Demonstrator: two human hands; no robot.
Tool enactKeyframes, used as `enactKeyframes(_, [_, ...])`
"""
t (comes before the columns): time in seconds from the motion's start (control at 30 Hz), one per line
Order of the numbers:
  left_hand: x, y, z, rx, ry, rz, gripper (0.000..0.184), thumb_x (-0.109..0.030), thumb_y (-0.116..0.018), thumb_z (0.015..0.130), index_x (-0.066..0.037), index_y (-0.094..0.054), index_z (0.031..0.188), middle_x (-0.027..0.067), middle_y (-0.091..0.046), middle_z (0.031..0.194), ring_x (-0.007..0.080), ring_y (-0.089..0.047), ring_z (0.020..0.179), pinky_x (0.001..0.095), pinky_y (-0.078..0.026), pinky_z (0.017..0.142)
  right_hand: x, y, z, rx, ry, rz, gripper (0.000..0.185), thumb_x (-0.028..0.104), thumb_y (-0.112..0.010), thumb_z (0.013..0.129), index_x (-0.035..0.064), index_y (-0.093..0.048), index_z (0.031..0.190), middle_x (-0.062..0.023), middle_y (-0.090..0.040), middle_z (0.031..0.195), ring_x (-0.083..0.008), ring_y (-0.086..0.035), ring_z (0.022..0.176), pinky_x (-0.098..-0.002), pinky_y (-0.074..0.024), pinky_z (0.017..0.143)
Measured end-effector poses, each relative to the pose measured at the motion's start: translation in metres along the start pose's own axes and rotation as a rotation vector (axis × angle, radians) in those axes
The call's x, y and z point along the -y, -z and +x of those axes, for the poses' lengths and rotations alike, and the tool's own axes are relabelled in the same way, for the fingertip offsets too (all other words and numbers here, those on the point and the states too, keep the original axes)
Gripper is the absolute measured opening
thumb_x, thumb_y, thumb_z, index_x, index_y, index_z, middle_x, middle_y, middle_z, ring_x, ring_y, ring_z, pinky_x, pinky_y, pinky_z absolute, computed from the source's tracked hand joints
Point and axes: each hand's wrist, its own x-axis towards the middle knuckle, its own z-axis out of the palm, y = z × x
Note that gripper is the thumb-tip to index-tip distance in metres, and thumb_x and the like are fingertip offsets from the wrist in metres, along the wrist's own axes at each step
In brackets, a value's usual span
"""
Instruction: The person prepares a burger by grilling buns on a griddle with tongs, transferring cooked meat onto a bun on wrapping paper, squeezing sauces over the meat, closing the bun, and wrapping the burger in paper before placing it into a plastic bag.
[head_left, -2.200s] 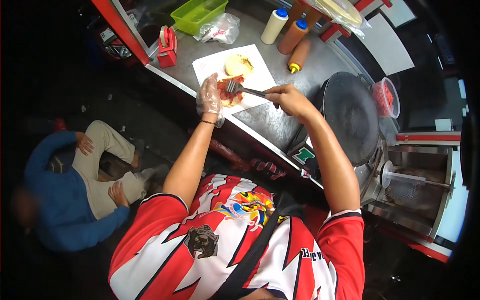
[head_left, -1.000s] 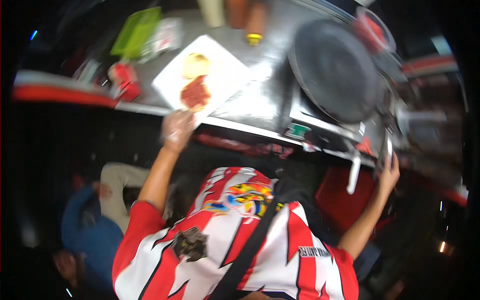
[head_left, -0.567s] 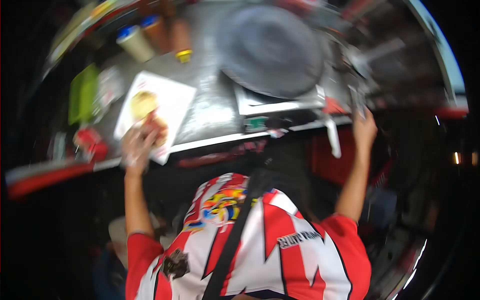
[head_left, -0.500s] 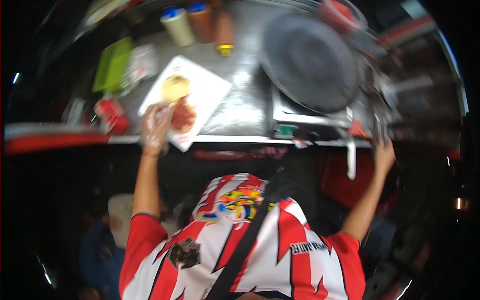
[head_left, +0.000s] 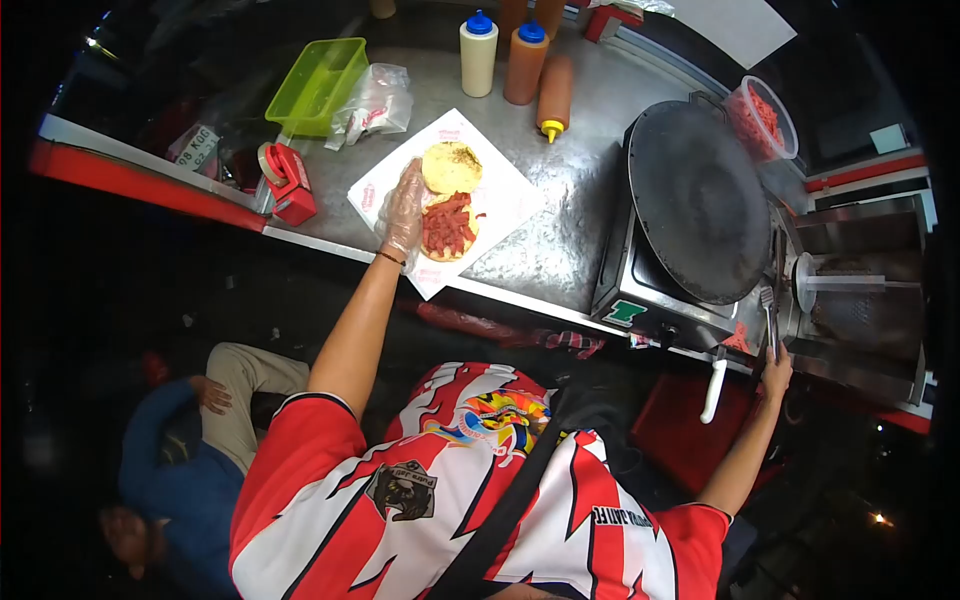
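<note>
My left hand, in a clear plastic glove, lies along the left side of an opened bun on white paper. The upper bun half is bare with dark specks; reddish meat strips cover the lower half. What the gloved fingers grip, if anything, cannot be made out. At the right, my right hand is closed round the handle of a metal fork, its tines pointing away beside the round black griddle. A white-handled knife hangs at the counter's edge near it.
A green basket, a plastic bag, a red tape dispenser and three sauce bottles are on the counter. A tub of red pieces stands behind the griddle. A seated person is at lower left.
My right hand has carried the fork from the meat to the right of the griddle. My left hand stays by the bun. The view has swung about and is sharp again.
</note>
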Motion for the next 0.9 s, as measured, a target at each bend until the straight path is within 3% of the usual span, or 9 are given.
enactKeyframes(0.2, [-0.032,0.037,0.019,-0.102,-0.097,0.291,0.045,-0.027,-0.051,0.105,-0.002,-0.053,0.143,0.0161,-0.058,0.141,0.0243,-0.055,0.130,0.0348,-0.040,0.112,0.023,0.008,-0.001,-0.071,-0.029,-0.140,0.056,0.036,-0.065,0.096,0.0103,-0.052,0.144,-0.0205,-0.063,0.120,-0.0386,-0.059,0.114,-0.0483,-0.0473,0.094])
enactKeyframes(0.3, [-0.038,0.073,0.048,-0.079,-0.211,1.245,0.037,-0.026,-0.061,0.095,-0.009,-0.066,0.127,0.0176,-0.065,0.127,0.0364,-0.060,0.117,0.0456,-0.049,0.097,0.094,0.061,0.000,-0.480,0.234,-0.035,0.050,0.033,-0.064,0.097,0.0113,-0.055,0.141,-0.0196,-0.061,0.120,-0.0381,-0.057,0.114,-0.0487,-0.0453,0.096])
enactKeyframes(0.43, [-0.068,0.052,0.045,0.009,-0.281,1.477,0.032,-0.025,-0.068,0.087,-0.008,-0.071,0.114,0.0161,-0.067,0.115,0.0373,-0.062,0.107,0.0472,-0.051,0.092,0.360,0.147,-0.072,-0.641,0.795,0.343,0.018,0.012,-0.068,0.092,-0.0009,-0.070,0.106,-0.0167,-0.067,0.108,-0.0306,-0.064,0.103,-0.0385,-0.0487,0.093])
enactKeyframes(0.53, [-0.060,0.050,0.040,-0.064,-0.381,1.412,0.030,-0.023,-0.067,0.087,-0.006,-0.070,0.112,0.0159,-0.068,0.111,0.0375,-0.063,0.104,0.0476,-0.051,0.090,0.507,0.106,-0.118,-0.365,1.061,0.428,0.012,0.008,-0.071,0.081,0.0024,-0.068,0.091,-0.0188,-0.064,0.098,-0.0395,-0.065,0.093,-0.0461,-0.0540,0.081])
enactKeyframes(0.57, [-0.060,0.052,0.036,-0.132,-0.454,1.361,0.030,-0.022,-0.066,0.087,-0.006,-0.070,0.111,0.0161,-0.068,0.110,0.0377,-0.063,0.103,0.0476,-0.051,0.090,0.551,0.094,-0.129,-0.025,0.952,0.376,0.016,0.008,-0.073,0.080,0.0016,-0.067,0.094,-0.0199,-0.064,0.101,-0.0407,-0.064,0.097,-0.0469,-0.0516,0.085])
enactKeyframes(0.6, [-0.060,0.054,0.032,-0.200,-0.528,1.310,0.029,-0.021,-0.066,0.087,-0.005,-0.070,0.110,0.0162,-0.068,0.109,0.0379,-0.063,0.102,0.0476,-0.052,0.090,0.588,0.054,-0.119,-0.082,1.069,0.478,0.022,0.005,-0.070,0.078,0.0010,-0.062,0.098,-0.0221,-0.061,0.099,-0.0424,-0.062,0.099,-0.0478,-0.0515,0.086])
enactKeyframes(0.7, [-0.063,0.055,0.002,-0.104,-0.211,1.540,0.027,-0.012,-0.062,0.085,-0.005,-0.069,0.110,0.0167,-0.068,0.109,0.0382,-0.064,0.101,0.0477,-0.052,0.091,0.668,-0.054,-0.059,-0.135,0.664,0.247,0.054,0.017,-0.070,0.082,0.0056,-0.049,0.131,-0.0266,-0.060,0.113,-0.0443,-0.062,0.106,-0.0508,-0.0518,0.091])
enactKeyframes(0.77, [-0.057,0.056,-0.033,-0.039,-0.499,1.306,0.029,-0.003,-0.057,0.082,-0.005,-0.070,0.107,0.0167,-0.069,0.108,0.0374,-0.063,0.104,0.0468,-0.051,0.093,0.682,-0.079,-0.041,-0.045,0.427,0.285,0.068,0.026,-0.069,0.087,0.0096,-0.037,0.145,-0.0257,-0.061,0.119,-0.0412,-0.063,0.110,-0.0503,-0.0516,0.094])
enactKeyframes(0.9, [-0.049,0.055,-0.058,0.008,-0.566,1.178,0.026,0.001,-0.057,0.077,0.000,-0.071,0.099,0.0181,-0.068,0.110,0.0367,-0.060,0.108,0.0455,-0.050,0.096,0.668,-0.116,-0.029,0.248,0.197,0.640,0.094,0.030,-0.074,0.083,0.0070,-0.019,0.156,-0.0292,-0.059,0.127,-0.0417,-0.064,0.111,-0.0459,-0.0537,0.092])
